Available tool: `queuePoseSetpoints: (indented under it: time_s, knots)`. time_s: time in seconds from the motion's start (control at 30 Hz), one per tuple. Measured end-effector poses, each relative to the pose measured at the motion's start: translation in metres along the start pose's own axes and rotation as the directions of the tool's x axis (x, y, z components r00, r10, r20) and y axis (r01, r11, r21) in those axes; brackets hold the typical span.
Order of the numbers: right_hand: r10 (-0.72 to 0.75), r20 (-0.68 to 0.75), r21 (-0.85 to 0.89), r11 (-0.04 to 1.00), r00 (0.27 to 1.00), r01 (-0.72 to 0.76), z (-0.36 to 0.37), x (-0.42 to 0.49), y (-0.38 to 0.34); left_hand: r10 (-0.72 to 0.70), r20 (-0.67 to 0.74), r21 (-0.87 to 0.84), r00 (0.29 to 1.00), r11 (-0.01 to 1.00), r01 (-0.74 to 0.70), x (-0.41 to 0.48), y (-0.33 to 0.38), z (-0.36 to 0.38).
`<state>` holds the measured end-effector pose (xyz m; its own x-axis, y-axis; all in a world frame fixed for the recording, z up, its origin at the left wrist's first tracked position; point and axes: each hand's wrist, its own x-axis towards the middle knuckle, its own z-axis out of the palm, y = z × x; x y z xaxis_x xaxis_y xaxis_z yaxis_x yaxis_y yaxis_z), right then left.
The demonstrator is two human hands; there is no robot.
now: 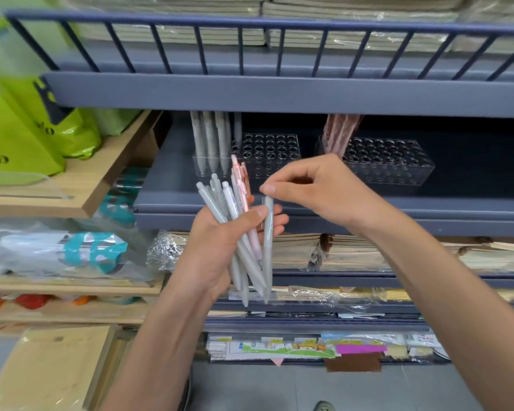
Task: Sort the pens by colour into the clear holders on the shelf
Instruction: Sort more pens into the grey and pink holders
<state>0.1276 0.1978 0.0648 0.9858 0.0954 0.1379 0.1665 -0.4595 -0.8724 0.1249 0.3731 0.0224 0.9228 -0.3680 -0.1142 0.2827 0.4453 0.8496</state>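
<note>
My left hand [220, 247] grips a bundle of pens [235, 221], several grey and a few pink, fanned upward in front of the blue shelf. My right hand [312, 188] pinches the top of one grey pen [268, 247] that stands upright at the right edge of the bundle, against my left fingers. On the shelf behind stand two clear holders with rows of holes. The left holder [267, 152] has several grey pens [211, 140] in its left end. The right holder [389, 164] has several brownish-pink pens [339, 134] in its left end.
A blue shelf [279, 93] with a railing hangs just above the holders. Stacked notebooks [353, 253] and wrapped stationery fill the shelves below. Green bags [27, 134] sit on a wooden shelf to the left.
</note>
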Motion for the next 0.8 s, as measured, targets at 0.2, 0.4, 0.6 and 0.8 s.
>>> queuePoseSetpoints:
  time_s: [0.2,0.4,0.6,0.8]
  knots:
    - [0.042,-0.101,0.059,0.998,0.994,-0.036,0.016,0.013,-0.001,-0.057,0.035,0.054,0.998,0.997,0.056,0.000,0.007,-0.025]
    - [0.117,-0.402,0.339,0.940,0.908,0.029,0.035,0.027,-0.008,-0.054,0.027,0.188,0.998,0.981,0.048,-0.001,0.013,-0.047]
    - [0.167,-0.179,0.367,0.926,0.969,-0.092,0.056,0.026,-0.008,0.008,0.000,0.195,1.000,0.981,-0.008,0.005,0.019,-0.059]
    - [0.163,-0.348,0.394,0.919,0.923,-0.014,0.037,0.044,-0.017,-0.026,0.008,0.178,1.000,0.984,0.024,0.007,0.023,-0.069]
